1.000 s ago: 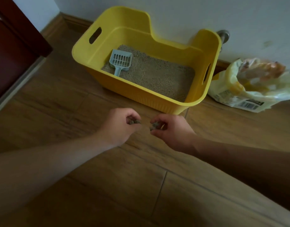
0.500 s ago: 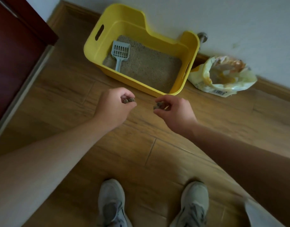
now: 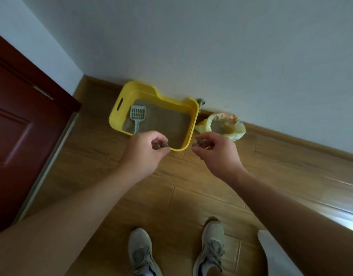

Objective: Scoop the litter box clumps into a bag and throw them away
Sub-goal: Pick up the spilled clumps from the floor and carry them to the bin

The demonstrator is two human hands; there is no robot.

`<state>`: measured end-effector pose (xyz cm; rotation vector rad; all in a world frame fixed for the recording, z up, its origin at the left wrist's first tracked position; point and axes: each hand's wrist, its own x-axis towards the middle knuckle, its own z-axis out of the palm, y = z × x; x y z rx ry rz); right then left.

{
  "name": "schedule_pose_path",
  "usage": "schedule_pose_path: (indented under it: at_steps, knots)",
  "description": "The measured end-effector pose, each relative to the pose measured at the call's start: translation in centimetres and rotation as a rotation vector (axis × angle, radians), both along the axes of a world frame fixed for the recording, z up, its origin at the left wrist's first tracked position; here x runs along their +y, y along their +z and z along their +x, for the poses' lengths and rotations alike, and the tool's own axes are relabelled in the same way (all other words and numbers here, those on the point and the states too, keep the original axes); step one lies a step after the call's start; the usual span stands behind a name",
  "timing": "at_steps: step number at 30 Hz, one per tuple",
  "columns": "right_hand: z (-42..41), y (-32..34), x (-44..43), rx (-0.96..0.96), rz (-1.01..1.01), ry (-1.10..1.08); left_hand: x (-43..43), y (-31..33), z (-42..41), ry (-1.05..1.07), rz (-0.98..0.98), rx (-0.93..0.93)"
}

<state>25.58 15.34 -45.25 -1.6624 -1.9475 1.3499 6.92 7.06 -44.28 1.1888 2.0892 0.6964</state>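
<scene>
1. My left hand (image 3: 143,154) is curled, its fingertips pinched on a small grey-brown clump (image 3: 161,145) of litter.
2. My right hand (image 3: 217,154) does the same: thumb and fingers are closed narrowly on another clump (image 3: 199,143).
3. Both hands hang in the air above the wooden floor (image 3: 191,176), near each other but apart, with a gap between the two clumps.
4. The yellow litter box (image 3: 119,114) sits on the floor against the white wall (image 3: 191,46), beyond my hands; from here my left fingers overlap its near edge.
5. Inside it, the litter (image 3: 167,124) lies flat, and a pale blue slotted scoop (image 3: 137,114) rests on it at the left side, handle toward me.
6. Just right of the box, a yellowish plastic bag (image 3: 237,130) stands open on the floor by the baseboard; my right hand is near its mouth but not over it.
7. A dark red door (image 3: 18,136) fills the left edge.
8. My grey shoes (image 3: 140,253) stand on the floor below my arms.
</scene>
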Motion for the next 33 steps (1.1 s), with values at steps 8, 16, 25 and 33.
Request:
schedule_pose_path:
  at_steps: [8, 16, 25, 33]
  knots:
    - [2.6, 17.5, -0.2, 0.101, 0.061, -0.117, 1.1, 16.7, 1.2, -0.120, 0.105, 0.062]
    - [5.0, 32.7, -2.7, 0.262, 0.088, -0.246, 0.6, 31.7, 3.2, -0.153, 0.193, 0.045]
    - [6.8, 44.6, -5.0, 0.324, 0.142, -0.330, -0.4, 43.1, 5.8, -0.220, 0.268, 0.059]
    - [8.9, 49.7, -7.6, 0.355, 0.145, -0.464, -2.1, 48.1, 6.5, -0.273, 0.283, 0.069]
